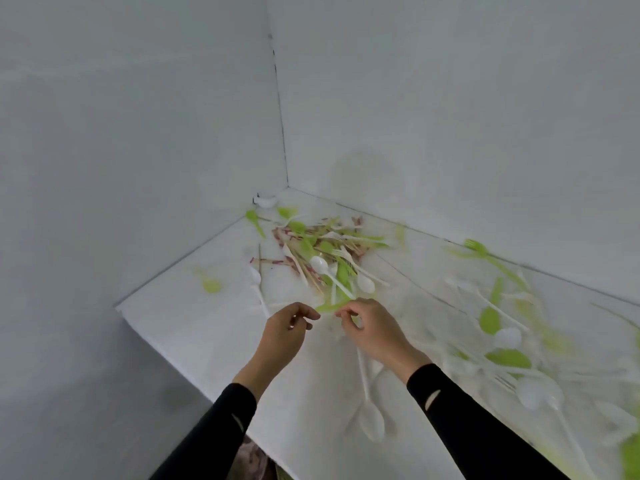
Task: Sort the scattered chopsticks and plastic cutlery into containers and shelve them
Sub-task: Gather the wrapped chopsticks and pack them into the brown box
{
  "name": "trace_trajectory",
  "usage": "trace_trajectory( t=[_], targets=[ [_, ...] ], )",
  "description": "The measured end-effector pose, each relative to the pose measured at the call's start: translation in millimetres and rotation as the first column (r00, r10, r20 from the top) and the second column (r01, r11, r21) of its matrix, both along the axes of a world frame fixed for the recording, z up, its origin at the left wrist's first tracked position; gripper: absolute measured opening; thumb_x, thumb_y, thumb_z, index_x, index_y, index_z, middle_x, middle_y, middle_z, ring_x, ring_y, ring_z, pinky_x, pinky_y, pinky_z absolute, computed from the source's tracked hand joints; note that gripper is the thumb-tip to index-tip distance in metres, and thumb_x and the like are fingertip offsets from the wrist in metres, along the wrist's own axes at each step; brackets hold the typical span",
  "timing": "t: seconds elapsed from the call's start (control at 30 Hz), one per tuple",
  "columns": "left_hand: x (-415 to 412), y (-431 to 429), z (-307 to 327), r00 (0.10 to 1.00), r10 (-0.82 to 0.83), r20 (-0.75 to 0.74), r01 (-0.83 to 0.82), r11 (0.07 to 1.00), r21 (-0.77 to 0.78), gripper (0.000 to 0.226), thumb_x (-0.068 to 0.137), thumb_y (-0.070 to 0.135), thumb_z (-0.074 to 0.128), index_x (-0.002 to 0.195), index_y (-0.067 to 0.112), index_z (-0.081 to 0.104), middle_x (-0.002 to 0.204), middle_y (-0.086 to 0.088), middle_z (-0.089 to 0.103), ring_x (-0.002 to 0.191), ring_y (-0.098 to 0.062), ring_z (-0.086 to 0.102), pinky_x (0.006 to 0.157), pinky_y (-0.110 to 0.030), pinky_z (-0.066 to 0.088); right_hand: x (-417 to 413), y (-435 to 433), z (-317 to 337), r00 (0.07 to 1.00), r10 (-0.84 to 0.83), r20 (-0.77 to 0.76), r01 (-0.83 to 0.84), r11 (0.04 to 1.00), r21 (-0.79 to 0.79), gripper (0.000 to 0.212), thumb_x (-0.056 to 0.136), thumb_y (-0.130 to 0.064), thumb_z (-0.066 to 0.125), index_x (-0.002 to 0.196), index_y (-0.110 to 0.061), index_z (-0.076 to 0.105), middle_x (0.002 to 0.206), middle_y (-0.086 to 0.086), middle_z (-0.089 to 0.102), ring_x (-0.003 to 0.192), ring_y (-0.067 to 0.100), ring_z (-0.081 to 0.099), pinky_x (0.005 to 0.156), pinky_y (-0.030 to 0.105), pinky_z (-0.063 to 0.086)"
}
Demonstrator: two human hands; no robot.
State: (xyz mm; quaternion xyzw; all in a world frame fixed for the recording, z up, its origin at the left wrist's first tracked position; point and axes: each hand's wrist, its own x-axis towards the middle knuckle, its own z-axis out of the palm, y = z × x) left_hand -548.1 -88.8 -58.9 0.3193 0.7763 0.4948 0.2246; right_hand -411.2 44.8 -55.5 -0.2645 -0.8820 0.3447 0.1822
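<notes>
Chopsticks (304, 268) with red marks lie in a messy pile near the back corner of the white counter (194, 327), mixed up with green and white plastic cutlery. A white spoon (320, 265) sits on top of that pile, and a green fork (479, 248) lies by the back wall on the right. More white and green spoons and forks are spread along the right side of the counter, but they look blurry there. Both hands are held close together over the counter, just in front of the pile. The left hand (284, 336) has its fingers (310, 315) curled in, with the thumb and first finger tips nearly meeting; I cannot tell if anything is pinched between them. The right hand (372, 332) also has its fingers curled, and the tips are right at the end of a green piece of cutlery (329, 306) that lies flat between the two hands. It looks like the right fingers touch it, but I cannot tell if they grip it. Another long white spoon (370, 417) lies on the counter under the right wrist, with its bowl end toward the person. Both arms wear black sleeves (460, 420). A small white thing (265, 201) sits in the very back corner against the wall.
</notes>
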Motion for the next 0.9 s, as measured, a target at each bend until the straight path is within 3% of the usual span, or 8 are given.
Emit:
trace_trajectory(
  t=[0.13, 0.23, 0.37, 0.47, 0.57, 0.67, 0.77, 0.9],
  targets=[
    [-84.5, 34.6, -1.7, 0.996, -0.061, -0.073, 0.056, 0.997, -0.06, 0.04, 0.091, -0.003, 0.042, 0.081, 0.025, 0.067, 0.094, 0.014, 0.068, 0.084, -0.009, 0.064, 0.065, -0.01, 0.044, -67.6, 28.3, -3.8, 0.998, -0.063, 0.014, 0.061, 0.991, 0.119, 0.025, 0.092, -0.023, 0.056, 0.108, -0.018, 0.075, 0.11, -0.005, 0.069, 0.11, 0.015, 0.052, 0.095, 0.028, 0.043],
    [-141.2, 63.3, -3.1, 0.979, -0.153, -0.135, 0.139, 0.984, -0.111, 0.046, 0.089, -0.007, 0.044, 0.077, 0.033, 0.064, 0.089, 0.02, 0.067, 0.083, 0.002, 0.062, 0.073, -0.011, 0.043, -106.4, 53.6, -6.3, 0.995, -0.092, 0.045, 0.086, 0.989, 0.119, 0.036, 0.088, -0.032, 0.048, 0.106, -0.018, 0.076, 0.111, -0.001, 0.07, 0.112, 0.019, 0.055, 0.099, 0.035, 0.044],
    [-191.4, 98.7, -8.8, 0.95, -0.221, -0.221, 0.191, 0.97, -0.147, 0.041, 0.087, -0.005, 0.047, 0.081, 0.032, 0.063, 0.092, 0.015, 0.068, 0.082, 0.014, 0.058, 0.074, -0.005, 0.041, -137.1, 89.9, -12.0, 0.993, -0.115, 0.038, 0.107, 0.981, 0.16, 0.022, 0.09, -0.016, 0.057, 0.102, -0.016, 0.075, 0.103, -0.003, 0.071, 0.104, 0.017, 0.055, 0.099, 0.031, 0.04],
    [-218.6, 126.6, -13.4, 0.946, -0.193, -0.261, 0.173, 0.98, -0.098, 0.034, 0.089, -0.002, 0.049, 0.093, 0.029, 0.06, 0.097, 0.013, 0.066, 0.087, 0.005, 0.059, 0.075, -0.004, 0.04, -150.8, 120.3, -9.4, 0.987, -0.16, 0.028, 0.154, 0.978, 0.143, 0.018, 0.093, -0.009, 0.058, 0.101, -0.01, 0.073, 0.1, 0.002, 0.068, 0.101, 0.015, 0.051, 0.093, 0.03, 0.043],
    [-238.8, 159.3, -18.4, 0.918, -0.23, -0.323, 0.22, 0.973, -0.067, 0.025, 0.092, 0.001, 0.052, 0.103, 0.021, 0.06, 0.1, 0.005, 0.065, 0.091, -0.01, 0.06, 0.083, -0.023, 0.049, -162.3, 152.6, -4.5, 0.972, -0.232, 0.036, 0.226, 0.967, 0.116, 0.024, 0.093, -0.002, 0.054, 0.109, -0.004, 0.072, 0.102, 0.007, 0.065, 0.103, 0.021, 0.054, 0.087, 0.027, 0.043],
    [-250.4, 188.2, -22.3, 0.898, -0.252, -0.361, 0.24, 0.968, -0.08, 0.025, 0.094, 0.005, 0.05, 0.117, 0.012, 0.06, 0.107, 0.002, 0.062, 0.097, -0.013, 0.058, 0.089, -0.031, 0.05, -171.7, 180.3, -2.0, 0.951, -0.283, 0.128, 0.271, 0.957, 0.105, 0.029, 0.091, 0.001, 0.05, 0.112, -0.001, 0.07, 0.108, 0.012, 0.065, 0.106, 0.026, 0.055, 0.09, 0.027, 0.041],
    [-257.8, 216.7, -25.9, 0.851, -0.338, -0.402, 0.287, 0.94, -0.184, 0.028, 0.096, 0.004, 0.045, 0.12, 0.011, 0.058, 0.116, -0.002, 0.058, 0.105, -0.018, 0.055, 0.092, -0.034, 0.046, -176.8, 199.2, -6.2, 0.929, -0.283, 0.238, 0.269, 0.959, 0.089, 0.029, 0.093, -0.003, 0.049, 0.114, -0.002, 0.069, 0.109, 0.012, 0.064, 0.106, 0.027, 0.056, 0.086, 0.022, 0.038],
    [-265.0, 245.0, -28.7, 0.726, -0.456, -0.515, 0.374, 0.89, -0.261, 0.032, 0.096, 0.001, 0.045, 0.124, 0.009, 0.059, 0.124, -0.009, 0.06, 0.114, -0.026, 0.054, 0.097, -0.036, 0.043, -184.2, 213.5, -10.7, 0.853, -0.422, 0.308, 0.402, 0.907, 0.13, 0.025, 0.097, -0.023, 0.052, 0.099, -0.006, 0.07, 0.097, 0.009, 0.06, 0.093, 0.027, 0.058, 0.076, 0.032, 0.045]
  ],
)
